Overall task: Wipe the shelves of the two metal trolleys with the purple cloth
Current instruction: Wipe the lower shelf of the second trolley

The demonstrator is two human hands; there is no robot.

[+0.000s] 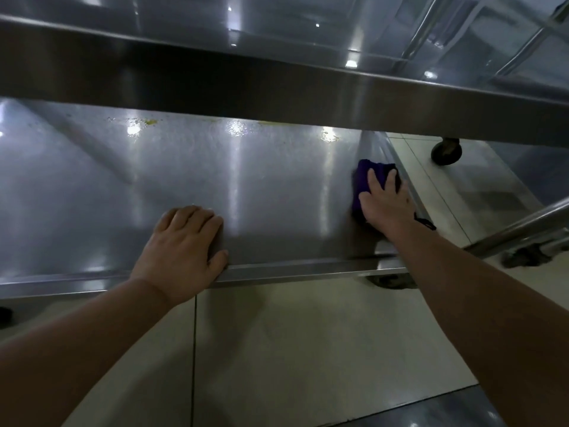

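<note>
A metal trolley's lower shelf (215, 180) fills the middle of the head view, under the rim of an upper shelf (277, 84). The purple cloth (366, 177) lies at the shelf's right end against its raised side. My right hand (385, 201) presses flat on the cloth with fingers spread. My left hand (184, 241) rests on the shelf's near edge, fingers loosely bent on the surface and thumb over the front lip. Yellowish crumbs and smears (147, 121) lie along the shelf's far edge.
A second trolley's rail (523, 229) and caster (523, 257) stand at the right on the pale tiled floor (308, 349). Another caster (446, 151) shows behind. More metal tubing (523, 41) is at the top right.
</note>
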